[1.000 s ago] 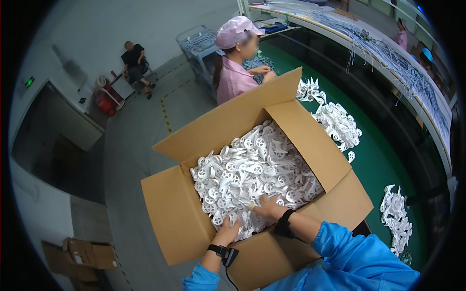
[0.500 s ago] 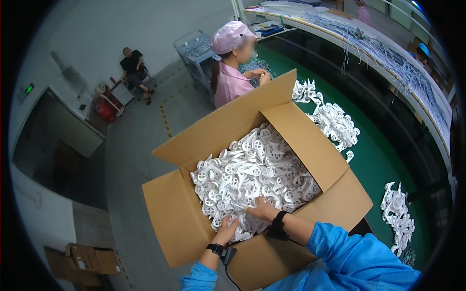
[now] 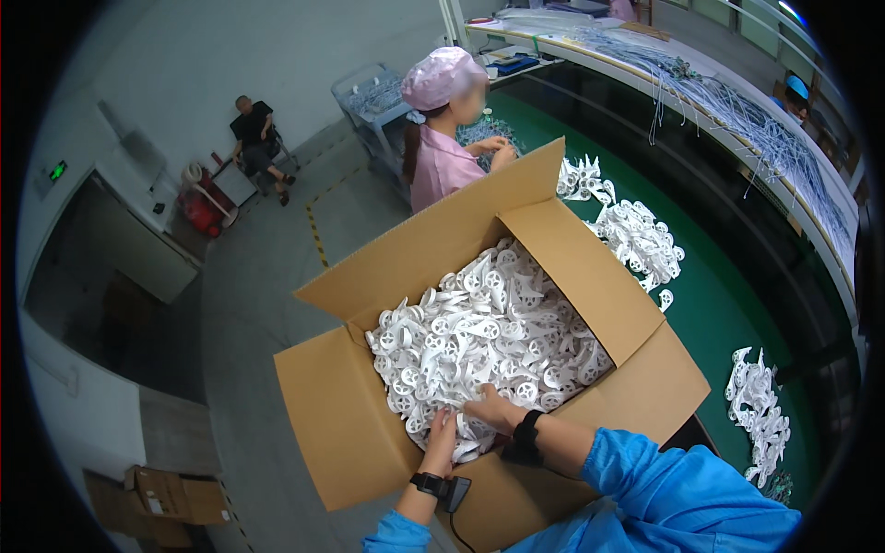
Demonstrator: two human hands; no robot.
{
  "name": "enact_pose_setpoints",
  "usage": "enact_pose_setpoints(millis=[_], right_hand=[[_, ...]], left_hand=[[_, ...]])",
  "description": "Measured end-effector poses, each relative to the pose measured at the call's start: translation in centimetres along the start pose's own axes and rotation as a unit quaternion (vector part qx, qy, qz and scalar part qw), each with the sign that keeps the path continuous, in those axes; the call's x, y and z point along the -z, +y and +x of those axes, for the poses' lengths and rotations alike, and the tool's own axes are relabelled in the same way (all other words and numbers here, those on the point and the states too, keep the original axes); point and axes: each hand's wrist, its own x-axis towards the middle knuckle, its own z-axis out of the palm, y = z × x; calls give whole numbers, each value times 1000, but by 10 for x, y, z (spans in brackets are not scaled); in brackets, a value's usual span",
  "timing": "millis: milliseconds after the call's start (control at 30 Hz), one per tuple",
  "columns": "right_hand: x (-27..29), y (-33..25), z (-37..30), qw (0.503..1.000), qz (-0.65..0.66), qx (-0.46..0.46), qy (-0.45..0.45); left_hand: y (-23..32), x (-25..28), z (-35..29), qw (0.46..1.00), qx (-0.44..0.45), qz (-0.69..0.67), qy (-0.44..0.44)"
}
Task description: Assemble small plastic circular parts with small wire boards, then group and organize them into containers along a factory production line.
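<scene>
A large open cardboard box [image 3: 346,405] is filled with a heap of white plastic parts [image 3: 479,318], each with a spoked round end and a pointed arm. At the heap's near edge, my left hand [image 3: 442,444] reaches in with its fingers stretched out against the parts. Close to its right, my right hand [image 3: 499,411] lies over the heap, thumb and fingers apart, its fingertips pointing left. Parts touch both hands, but no part is plainly gripped. Some fingertips are hidden among the white pieces. Black straps circle both wrists.
Beyond the box flaps, a person in pink [image 3: 447,152] works with both hands at a green conveyor belt [image 3: 705,300]. Piles of white parts [image 3: 641,241] lie on the belt. Bundled cables [image 3: 737,120] cover a raised shelf. Someone sits by the far wall.
My left hand has moved right and slightly up, closer to my right hand. My right hand has shifted slightly down.
</scene>
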Motion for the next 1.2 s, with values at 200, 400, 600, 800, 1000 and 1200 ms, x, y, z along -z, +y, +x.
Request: enact_pose_setpoints(millis=[200,400,600,800,1000,1200], right_hand=[[3,-1,-6,990,133,-8,-40],[-1,8,7,991,121,43,-22],[19,-29,-41,988,119,82,-54],[36,-38,-76,977,168,121,-61],[76,-42,-129,956,203,206,-37],[154,-3,-179,911,195,347,108]], left_hand=[[4,-11,-4,997,8,-65,44],[36,-29,-27,995,-23,-71,72],[49,-32,-40,994,-63,-37,79],[84,-53,-67,988,-126,-53,66],[102,-81,-85,973,-226,10,47],[149,-196,-128,950,-304,75,-15]])
